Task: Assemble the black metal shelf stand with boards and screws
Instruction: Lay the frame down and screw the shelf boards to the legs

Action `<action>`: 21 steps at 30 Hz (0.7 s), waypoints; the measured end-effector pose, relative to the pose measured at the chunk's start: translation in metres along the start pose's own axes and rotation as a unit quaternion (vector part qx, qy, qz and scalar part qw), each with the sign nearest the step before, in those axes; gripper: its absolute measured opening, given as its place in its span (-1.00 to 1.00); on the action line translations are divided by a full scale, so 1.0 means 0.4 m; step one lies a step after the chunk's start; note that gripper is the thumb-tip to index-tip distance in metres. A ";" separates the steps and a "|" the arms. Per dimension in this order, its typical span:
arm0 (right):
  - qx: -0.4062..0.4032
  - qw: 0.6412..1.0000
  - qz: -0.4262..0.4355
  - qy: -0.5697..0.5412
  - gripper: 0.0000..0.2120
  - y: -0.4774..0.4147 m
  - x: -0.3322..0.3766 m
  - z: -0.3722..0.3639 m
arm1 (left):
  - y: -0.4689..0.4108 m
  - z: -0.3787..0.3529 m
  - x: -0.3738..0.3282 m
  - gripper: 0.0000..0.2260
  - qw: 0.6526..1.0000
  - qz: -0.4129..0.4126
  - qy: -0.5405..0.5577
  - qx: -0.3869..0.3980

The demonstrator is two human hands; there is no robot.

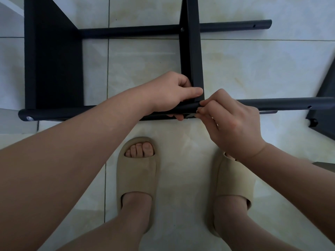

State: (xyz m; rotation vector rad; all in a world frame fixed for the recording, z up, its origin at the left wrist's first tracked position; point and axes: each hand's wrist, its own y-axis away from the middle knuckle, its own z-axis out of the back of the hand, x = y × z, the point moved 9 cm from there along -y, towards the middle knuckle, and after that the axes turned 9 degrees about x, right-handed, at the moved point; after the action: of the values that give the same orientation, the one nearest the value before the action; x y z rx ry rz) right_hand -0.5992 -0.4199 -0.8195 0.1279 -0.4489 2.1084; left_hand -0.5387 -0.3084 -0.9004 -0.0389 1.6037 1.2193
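Left hand [170, 95] gripping middle board [194, 51], right hand [233, 124] pinching front tube [272, 103]

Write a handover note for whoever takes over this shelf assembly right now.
Left hand grips the middle board against the near tube. Right hand pinches at that joint; what it holds is hidden.
Done: left board screwed to the near tube; middle board screwed to the far tube.
To do: fasten this joint, then fit the loose board at the right.

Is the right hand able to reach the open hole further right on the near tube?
Probably yes: the hole is uncovered, and the tube between it and the right hand is bare.
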 end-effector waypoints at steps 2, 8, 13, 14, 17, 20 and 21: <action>-0.003 1.000 -0.001 -0.003 -0.84 0.001 -0.003 -0.001 | 0.000 -0.001 0.001 -0.74 1.000 0.001 0.001 0.001; 0.002 0.999 0.034 -0.036 -0.90 0.009 -0.016 0.007 | -0.001 0.002 0.003 -0.74 1.000 0.001 0.000 -0.001; -0.016 0.999 0.032 -0.026 -0.83 0.006 -0.009 0.012 | 0.000 0.000 0.003 -0.74 1.000 0.000 -0.001 0.003; -0.016 0.999 0.030 -0.028 -0.83 0.006 -0.008 0.013 | 0.000 0.000 0.003 -0.74 1.000 0.000 0.000 0.004; -0.012 0.999 0.022 -0.028 -0.83 0.005 -0.005 0.013 | 0.000 0.000 0.003 -0.74 1.000 0.001 0.002 0.002; -0.010 0.999 0.015 -0.028 -0.83 0.003 -0.003 0.011 | -0.001 -0.002 0.003 -0.74 1.000 0.001 0.006 0.002; -0.010 1.000 0.013 -0.026 -0.83 0.003 -0.003 0.011 | -0.002 -0.004 0.003 -0.74 1.000 0.002 0.006 0.002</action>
State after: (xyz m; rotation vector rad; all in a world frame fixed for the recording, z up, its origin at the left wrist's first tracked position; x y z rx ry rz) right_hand -0.6000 -0.4231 -0.8161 0.1672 -0.5054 2.1298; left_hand -0.5399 -0.3094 -0.9020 -0.0421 1.6175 1.2211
